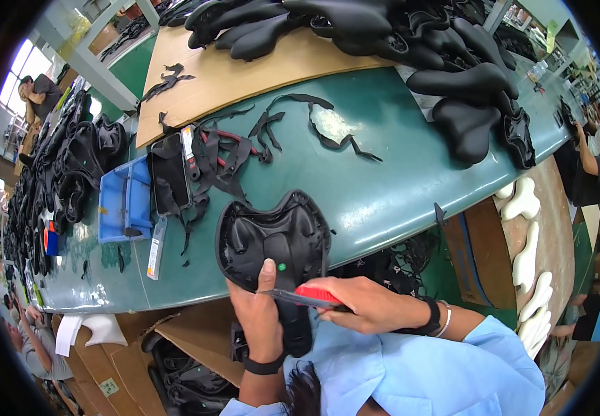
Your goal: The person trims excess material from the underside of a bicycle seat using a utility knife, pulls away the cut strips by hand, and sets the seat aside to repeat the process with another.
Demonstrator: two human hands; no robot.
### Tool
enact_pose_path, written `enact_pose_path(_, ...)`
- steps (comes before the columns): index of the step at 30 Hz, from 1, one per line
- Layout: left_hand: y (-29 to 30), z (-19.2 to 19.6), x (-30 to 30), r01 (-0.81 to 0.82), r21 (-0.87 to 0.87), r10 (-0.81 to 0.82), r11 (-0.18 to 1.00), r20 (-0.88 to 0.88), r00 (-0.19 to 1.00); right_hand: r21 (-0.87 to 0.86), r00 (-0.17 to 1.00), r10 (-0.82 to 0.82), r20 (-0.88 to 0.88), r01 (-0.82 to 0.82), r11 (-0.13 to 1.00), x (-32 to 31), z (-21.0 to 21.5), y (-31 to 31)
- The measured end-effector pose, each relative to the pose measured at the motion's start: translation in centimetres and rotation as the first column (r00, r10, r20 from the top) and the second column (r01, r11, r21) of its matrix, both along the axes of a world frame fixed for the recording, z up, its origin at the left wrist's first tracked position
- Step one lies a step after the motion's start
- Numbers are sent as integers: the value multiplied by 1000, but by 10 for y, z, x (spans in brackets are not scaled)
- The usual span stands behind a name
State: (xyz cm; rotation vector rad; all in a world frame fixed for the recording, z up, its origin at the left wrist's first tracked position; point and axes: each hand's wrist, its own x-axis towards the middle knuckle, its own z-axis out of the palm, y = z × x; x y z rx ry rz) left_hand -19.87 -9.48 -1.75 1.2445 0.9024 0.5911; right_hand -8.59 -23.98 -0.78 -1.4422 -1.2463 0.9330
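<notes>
Holding saddle (276,244) near carton (210,347) of black parts (183,378)

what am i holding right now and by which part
Left grip: black saddle, by its left edge, where it narrows. Right grip: red-handled tool, by its handle.

No text reads clearly (the orange-white label (153,258) perhaps too small).

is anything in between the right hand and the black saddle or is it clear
Yes: the red-gripped tool, held in the right hand. Its narrow grey end crosses in front of the black saddle, pointing toward the left hand, which holds the saddle directly. Nothing else visible stands between.
</notes>
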Motion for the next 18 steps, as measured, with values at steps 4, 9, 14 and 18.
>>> enact_pose_path(4, -12, -13, 15, 68, -448, 72, 891, 289, 955, -111, 964, -211, -162, 194, 975, 37, -5, 29)
enact_pose_path(9, -5, -7, 11, 551, -719, -672, 424, 158, 724, -73, 942, -300, -147, 293, 953, 95, 9, 48)
enact_pose_path(14, 12, 33, 34, 762, -334, -821, 555, -72, 567, -54, 879, -471, 71, 475, 878, 116, 39, 61)
enact_pose_path(18, 5, 34, 59, 581, 372, -586, 724, -111, 802, -32, 893, -447, -48, 446, 894, 123, 44, 79)
